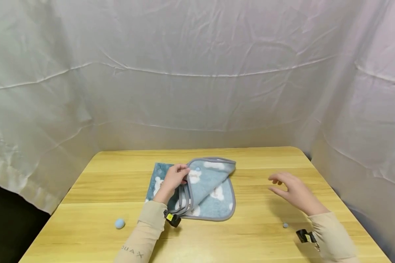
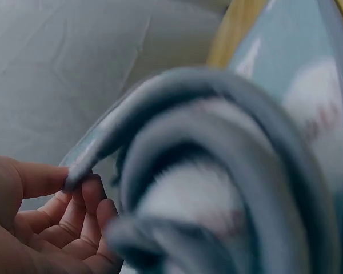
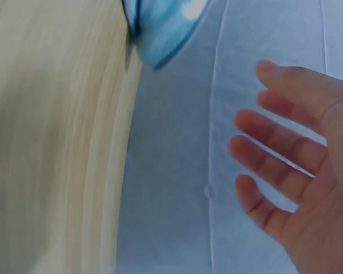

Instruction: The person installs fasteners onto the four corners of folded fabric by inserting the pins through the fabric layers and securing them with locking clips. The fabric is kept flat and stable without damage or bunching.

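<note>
Over on the left, a blue pompom (image 1: 120,223) sits on the wooden table (image 1: 85,204), nearer the left edge than the blanket is. Moving right, here's the left hand (image 1: 173,179), thumb and forefinger pinching the grey trim (image 2: 274,177) of a blue, bear-print blanket (image 1: 200,188) and lifting that bit into a loose roll. The blanket lies mid-table toward the far edge, its long axis running left to right. A darker section pokes out at left, its corner aimed at the table's far left corner; the upper flap narrows to the right and tilts slightly toward the far edge, while a rounded corner below points to the near right. A tiny blue pompom (image 1: 198,169) rests on the flap, just beside the left fingertips. A strip of wood separates the blanket from the far edge; a broad stretch of it runs rightward. And there's the right hand (image 1: 294,191), raised over the right half, well apart from the blanket, fingers loosely curved, thumb apart, palm facing left. Below it, a small blue pompom (image 1: 285,225) sits on the wood, well inside the right edge.
</note>
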{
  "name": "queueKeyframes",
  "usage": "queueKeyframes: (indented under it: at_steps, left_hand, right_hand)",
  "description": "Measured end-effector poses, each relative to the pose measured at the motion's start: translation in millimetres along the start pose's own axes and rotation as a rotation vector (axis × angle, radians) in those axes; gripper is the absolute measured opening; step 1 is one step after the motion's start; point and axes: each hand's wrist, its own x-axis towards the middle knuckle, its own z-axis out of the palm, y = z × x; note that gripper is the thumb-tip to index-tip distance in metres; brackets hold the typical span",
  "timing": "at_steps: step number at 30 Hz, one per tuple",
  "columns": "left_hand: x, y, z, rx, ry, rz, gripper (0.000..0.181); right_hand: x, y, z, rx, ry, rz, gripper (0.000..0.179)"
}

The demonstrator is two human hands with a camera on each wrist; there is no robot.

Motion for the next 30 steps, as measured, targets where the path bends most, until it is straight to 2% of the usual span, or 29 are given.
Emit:
queueKeyframes:
  at_steps: [3, 6, 10, 14, 18, 21, 24, 27, 30]
  left_hand:
    - [5.1, -10.6, -5.2, -0.016, 0.004, -0.053, 0.027]
    - [8.9, -18.2, -8.3, -0.040, -0.002, -0.091, 0.026]
    - [10.1, -18.7, -8.9, -0.028, 0.030, -0.088, 0.023]
    - [2.7, -10.2, -5.5, 0.099, 0.085, 0.000, 0.022]
    - [-11.0, 1.8, -0.5, 0.231, 0.094, 0.147, 0.023]
    - [-21.1, 10.5, 5.2, 0.289, 0.046, 0.246, 0.020]
    - [-30.4, 15.8, 13.2, 0.326, -0.037, 0.312, 0.016]
    - [-38.6, 17.7, 22.9, 0.361, -0.143, 0.368, 0.012]
    - [-45.4, 16.8, 33.6, 0.420, -0.289, 0.403, 0.009]
  right_hand:
    - [-10.2, 3.5, -7.1, 0.026, -0.120, 0.067, 0.019]
    - [-18.9, 7.7, -11.1, 0.096, -0.284, 0.114, 0.013]
    - [-27.5, 13.6, -9.4, 0.223, -0.500, 0.149, 0.013]
    - [-34.8, 15.6, -6.6, 0.339, -0.656, 0.203, 0.015]
    - [-40.0, 12.7, -6.7, 0.385, -0.732, 0.253, 0.017]
    - [-42.3, 8.7, -8.4, 0.371, -0.755, 0.292, 0.016]
    - [-43.8, 5.0, -10.1, 0.380, -0.767, 0.348, 0.016]
    - [-45.2, 3.4, -10.3, 0.401, -0.758, 0.358, 0.017]
    - [-46.4, 3.4, -9.2, 0.397, -0.745, 0.347, 0.019]
